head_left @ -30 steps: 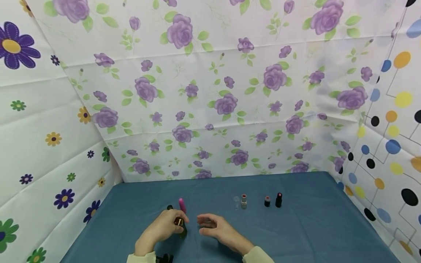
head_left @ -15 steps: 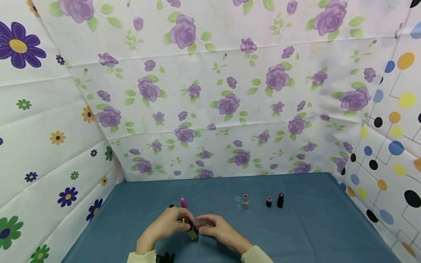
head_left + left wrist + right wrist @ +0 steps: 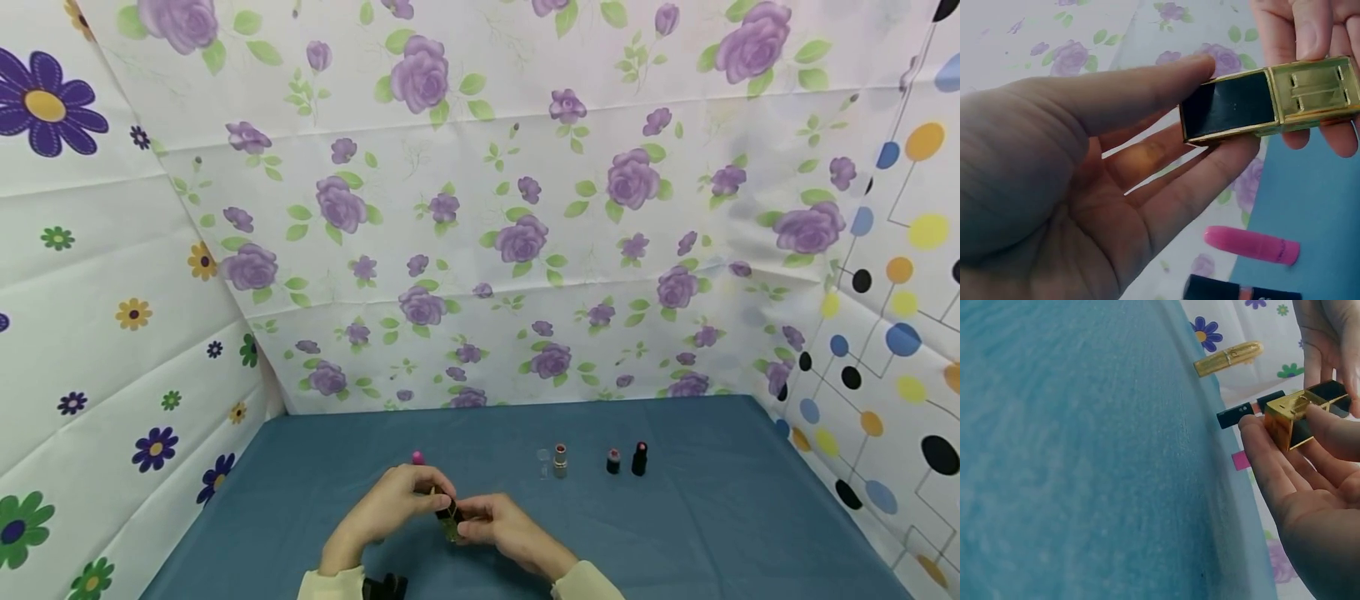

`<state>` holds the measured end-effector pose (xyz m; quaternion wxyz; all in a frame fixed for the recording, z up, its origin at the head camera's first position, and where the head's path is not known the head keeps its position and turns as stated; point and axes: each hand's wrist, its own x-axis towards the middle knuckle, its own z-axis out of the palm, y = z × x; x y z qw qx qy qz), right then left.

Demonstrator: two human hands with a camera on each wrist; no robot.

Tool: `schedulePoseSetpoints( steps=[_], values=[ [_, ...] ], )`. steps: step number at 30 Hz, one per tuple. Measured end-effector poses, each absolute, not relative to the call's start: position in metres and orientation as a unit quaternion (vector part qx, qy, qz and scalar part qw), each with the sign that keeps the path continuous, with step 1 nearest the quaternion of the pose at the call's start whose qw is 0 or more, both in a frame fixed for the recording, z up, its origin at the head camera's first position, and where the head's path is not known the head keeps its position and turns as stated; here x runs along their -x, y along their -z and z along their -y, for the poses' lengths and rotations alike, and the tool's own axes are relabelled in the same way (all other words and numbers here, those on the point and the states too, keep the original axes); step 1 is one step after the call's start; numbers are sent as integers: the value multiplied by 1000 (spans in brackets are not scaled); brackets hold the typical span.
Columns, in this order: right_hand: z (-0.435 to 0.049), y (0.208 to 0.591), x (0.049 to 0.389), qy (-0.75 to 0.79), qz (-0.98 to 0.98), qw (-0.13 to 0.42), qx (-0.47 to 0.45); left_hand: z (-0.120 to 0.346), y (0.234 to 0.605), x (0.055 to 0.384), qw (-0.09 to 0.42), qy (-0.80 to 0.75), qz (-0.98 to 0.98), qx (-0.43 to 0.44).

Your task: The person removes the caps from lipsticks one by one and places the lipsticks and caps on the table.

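Work on the black-and-gold lipstick case (image 3: 1272,99) looks early: black end (image 3: 1229,107) and gold end (image 3: 1311,89) meet with no gap showing, so pulling it open, if that's the step, is not done. At roughly 2 o'clock from it, a metallic tube (image 3: 560,461), a short dark tube (image 3: 613,462) and a black tube (image 3: 639,459) stand with reddish tips bare; probably finished. Clear cap (image 3: 543,464) just beside the metallic one. Likely left: pink tube (image 3: 1252,244), about 11 o'clock from the case, plus a gold tube (image 3: 1229,358); neither shows bare colour. Red-banded dark tube (image 3: 1235,415) unclear.

Left hand (image 3: 393,500) pinches the black end, thumb on one edge, fingers opposite. Right hand (image 3: 506,527) grips the gold end. Case sits tilted between them, at about 4 o'clock from the left hand, 9 o'clock from the right. Can't tell whether it touches the blue table (image 3: 712,517).
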<state>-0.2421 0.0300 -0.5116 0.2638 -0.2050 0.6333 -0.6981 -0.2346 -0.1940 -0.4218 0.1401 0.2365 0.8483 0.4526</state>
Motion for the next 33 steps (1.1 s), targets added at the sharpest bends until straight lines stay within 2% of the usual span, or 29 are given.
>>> schedulePoseSetpoints(
  steps=[15, 33],
  values=[
    [-39, 513, 243, 712, -634, 241, 180, 179, 437, 236, 142, -519, -817, -207],
    [-43, 506, 247, 732, -626, 213, 163, 160, 448, 246, 67, -562, -805, -175]
  ],
)
